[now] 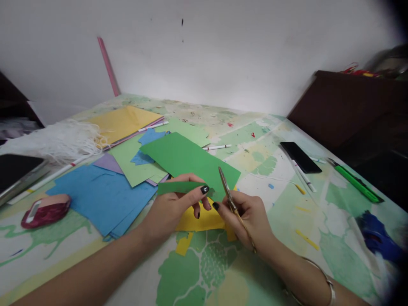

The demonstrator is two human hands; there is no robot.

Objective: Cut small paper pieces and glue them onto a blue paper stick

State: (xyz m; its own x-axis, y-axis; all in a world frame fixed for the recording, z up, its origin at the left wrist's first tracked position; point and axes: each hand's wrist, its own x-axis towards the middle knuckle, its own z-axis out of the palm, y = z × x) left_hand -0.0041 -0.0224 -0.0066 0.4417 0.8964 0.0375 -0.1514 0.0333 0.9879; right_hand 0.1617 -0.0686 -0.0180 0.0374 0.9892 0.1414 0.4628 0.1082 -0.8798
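Observation:
Between the thumb and fingers of my left hand (178, 202) is a narrow green paper strip (178, 187), its free end pointing left. My right hand (248, 214) is closed around a pair of scissors (230, 199), blades pointing up and away from me. The scissors' tips are to the right of the strip, apart from it. A large green paper sheet (191, 155) lies just beyond both hands. Yellow paper (199, 221) lies beneath them, partly covered by my fingers, and a small yellow scrap (184, 244) sits nearer to me.
Blue sheets (105, 195), a light green sheet (127, 161) and yellow sheets (124, 121) spread leftward, near white strings (57, 140) and a maroon object (46, 210). At right lie a black phone (300, 157), a white pen (303, 175) and a green cutter knife (358, 182). A wall rises behind.

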